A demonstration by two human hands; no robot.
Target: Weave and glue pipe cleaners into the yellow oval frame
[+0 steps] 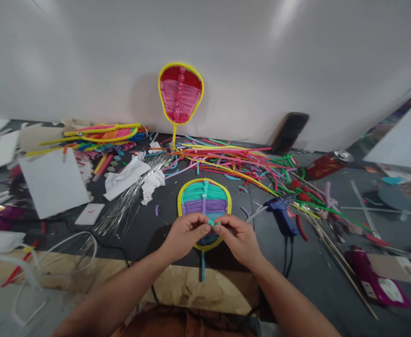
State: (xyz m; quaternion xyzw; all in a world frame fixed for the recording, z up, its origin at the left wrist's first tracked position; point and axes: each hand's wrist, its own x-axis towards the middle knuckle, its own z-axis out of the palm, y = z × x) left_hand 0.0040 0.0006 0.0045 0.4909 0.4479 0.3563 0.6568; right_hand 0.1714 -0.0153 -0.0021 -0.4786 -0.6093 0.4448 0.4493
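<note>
A yellow-rimmed pipe-cleaner paddle [204,199] with teal and purple bands lies flat on the dark table in front of me. My left hand [185,235] and my right hand [238,238] meet over its lower half. Both pinch a small teal piece [210,223] between their fingertips. The paddle's blue stem [203,267] sticks out toward me below my hands. A finished red and pink paddle [180,95] leans upright against the white wall behind.
A blue glue gun [282,214] lies just right of my right hand, its cord running toward me. A heap of loose pipe cleaners [233,161] covers the table behind. White paper [54,181], silver tinsel [128,201], a phone [289,132], a can [326,164].
</note>
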